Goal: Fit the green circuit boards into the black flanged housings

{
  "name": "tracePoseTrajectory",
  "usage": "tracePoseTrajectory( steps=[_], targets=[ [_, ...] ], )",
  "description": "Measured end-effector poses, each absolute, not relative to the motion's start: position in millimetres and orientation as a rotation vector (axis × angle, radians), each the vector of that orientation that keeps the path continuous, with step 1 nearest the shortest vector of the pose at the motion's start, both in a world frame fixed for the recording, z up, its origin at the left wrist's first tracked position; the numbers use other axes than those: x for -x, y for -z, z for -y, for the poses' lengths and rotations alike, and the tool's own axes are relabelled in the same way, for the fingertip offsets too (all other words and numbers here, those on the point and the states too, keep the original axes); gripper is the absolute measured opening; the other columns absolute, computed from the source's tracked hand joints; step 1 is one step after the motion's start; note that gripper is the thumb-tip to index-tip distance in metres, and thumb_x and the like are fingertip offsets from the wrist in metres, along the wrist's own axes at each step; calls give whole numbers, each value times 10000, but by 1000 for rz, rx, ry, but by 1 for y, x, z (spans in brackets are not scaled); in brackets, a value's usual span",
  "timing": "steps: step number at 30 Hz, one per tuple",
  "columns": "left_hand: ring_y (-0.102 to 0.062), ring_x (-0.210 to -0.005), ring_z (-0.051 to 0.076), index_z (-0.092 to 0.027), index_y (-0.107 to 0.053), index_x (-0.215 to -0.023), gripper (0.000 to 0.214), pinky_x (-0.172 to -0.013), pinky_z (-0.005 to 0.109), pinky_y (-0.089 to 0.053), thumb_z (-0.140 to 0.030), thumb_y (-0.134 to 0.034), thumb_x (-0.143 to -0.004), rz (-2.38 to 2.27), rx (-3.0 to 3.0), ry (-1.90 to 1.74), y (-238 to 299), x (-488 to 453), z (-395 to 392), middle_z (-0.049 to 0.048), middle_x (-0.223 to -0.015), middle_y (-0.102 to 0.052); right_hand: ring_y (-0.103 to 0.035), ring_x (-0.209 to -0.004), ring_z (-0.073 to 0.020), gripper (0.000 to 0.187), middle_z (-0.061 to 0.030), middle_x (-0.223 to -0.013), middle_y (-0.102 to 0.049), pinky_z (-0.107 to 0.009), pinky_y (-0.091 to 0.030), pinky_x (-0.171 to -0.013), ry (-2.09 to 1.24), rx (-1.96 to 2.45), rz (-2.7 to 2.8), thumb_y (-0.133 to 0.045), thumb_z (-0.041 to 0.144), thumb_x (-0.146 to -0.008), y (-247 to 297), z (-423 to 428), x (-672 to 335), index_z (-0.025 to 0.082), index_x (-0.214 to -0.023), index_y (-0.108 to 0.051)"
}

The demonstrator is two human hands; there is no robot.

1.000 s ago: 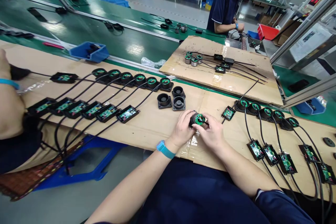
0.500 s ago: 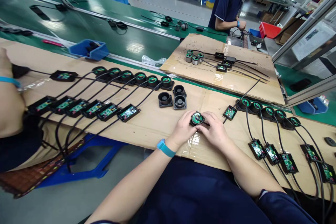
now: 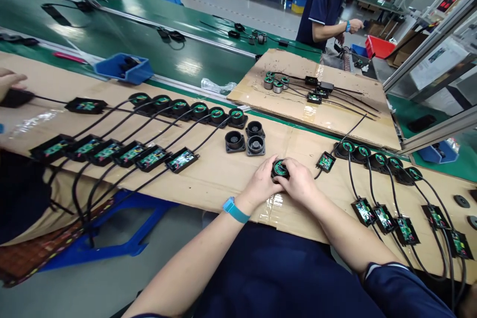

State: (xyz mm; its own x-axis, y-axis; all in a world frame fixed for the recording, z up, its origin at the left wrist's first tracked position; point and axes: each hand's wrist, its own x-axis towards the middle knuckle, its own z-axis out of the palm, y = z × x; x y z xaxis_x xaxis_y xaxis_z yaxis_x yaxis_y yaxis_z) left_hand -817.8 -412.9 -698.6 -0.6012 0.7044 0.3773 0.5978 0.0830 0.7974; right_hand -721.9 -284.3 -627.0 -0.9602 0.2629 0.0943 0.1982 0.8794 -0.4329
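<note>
My left hand (image 3: 261,180) is closed around the left side of a black round housing (image 3: 279,169) with a green circuit board inside. My right hand (image 3: 300,180) grips the same housing from the right, its fingers over the top edge. The housing rests low over the cardboard, and my fingers hide much of its rim. Just right of my right hand lies an open black box with a green board (image 3: 325,161); a cable runs from it towards that hand. Beyond my left hand stand three black square-flanged housings (image 3: 255,145).
Wired housings (image 3: 216,115) and open circuit boxes (image 3: 182,159) line the cardboard at left; similar circuit boxes (image 3: 407,230) lie at right. A blue bin (image 3: 137,73) stands behind. A co-worker's hand (image 3: 11,79) is at far left; another person (image 3: 320,5) stands across the bench.
My right fingers have shifted further over the housing, and the cable that showed across it is now mostly covered. At far left the co-worker's hand has moved; the person opposite has raised an arm.
</note>
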Motion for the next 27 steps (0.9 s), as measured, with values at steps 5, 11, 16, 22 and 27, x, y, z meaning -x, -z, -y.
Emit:
tracePoseTrajectory(
  steps=[5,11,16,22,27],
  targets=[
    [-551,-1318,377,-202,-207,-1578,1362,-1117,561,-464,-634,-921,-502,-2100,-1245,-1625,697,817,417,215,-1423,-538,-680,-1028,-206,317,-77,-1130,-706,-327,-551,-937,-721,239,2850,-741,246,-850,628,280,724,203,-1159,-686],
    [-550,-1292,351,-154,-272,-1555,1102,-1072,535,-477,-888,-456,-755,-2020,-1240,-1990,701,821,420,248,-1432,-496,-662,-1155,-221,375,-128,-1274,-672,-327,-527,-1035,-607,296,2539,-666,411,-928,605,273,720,194,-1232,-697],
    [-598,-1203,330,-157,-331,-1515,980,-994,514,-505,-847,-422,-826,-2090,-1228,-1995,703,823,421,235,-1385,-535,-701,-1087,-255,321,-147,-1180,-708,-342,-569,-975,-549,425,2787,-724,343,-882,619,268,727,168,-1150,-745],
    [-610,-1177,319,-163,-381,-1477,904,-963,497,-515,-822,-397,-859,-2110,-1222,-2011,704,824,421,224,-1374,-544,-650,-1191,-247,423,-159,-1326,-636,-335,-532,-1029,-525,436,2621,-618,443,-958,621,270,729,185,-1288,-679],
    [-622,-1151,317,-163,-424,-1442,853,-938,494,-522,-805,-354,-884,-2165,-1230,-1958,703,824,421,213,-1341,-571,-699,-1007,-241,343,-161,-1209,-672,-328,-554,-885,-576,444,2913,-652,387,-943,631,269,739,165,-1201,-697]
  ],
)
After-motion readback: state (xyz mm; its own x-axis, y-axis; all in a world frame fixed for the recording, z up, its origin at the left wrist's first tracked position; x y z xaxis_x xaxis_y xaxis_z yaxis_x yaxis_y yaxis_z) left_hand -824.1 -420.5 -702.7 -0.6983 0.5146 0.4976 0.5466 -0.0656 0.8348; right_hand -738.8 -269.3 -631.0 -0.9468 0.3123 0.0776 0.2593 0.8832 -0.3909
